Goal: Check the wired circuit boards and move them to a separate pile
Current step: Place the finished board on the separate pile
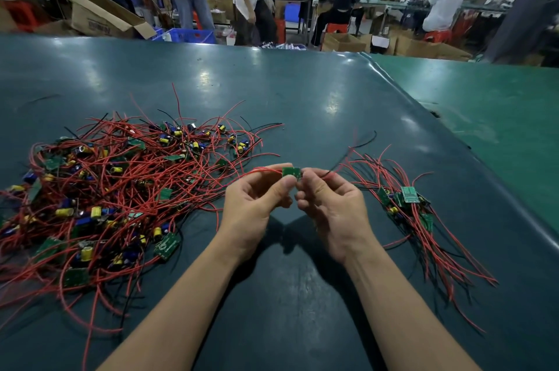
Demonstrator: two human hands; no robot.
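Note:
A small green circuit board (291, 172) with red and black wires is held up above the table between both hands. My left hand (257, 201) pinches its left edge between thumb and forefinger. My right hand (328, 204) pinches its right edge, the other fingers curled. A big tangled pile of wired boards (115, 189) with yellow and blue capacitors lies to the left. A smaller, tidier pile of wired boards (405, 204) lies to the right, its wires trailing toward the near right.
The dark green table mat (302, 92) stretches ahead; its raised right edge (453, 141) borders a lighter green surface (499, 104). Beyond the table several people stand or sit among cardboard boxes (99, 17) and a blue crate (187, 35).

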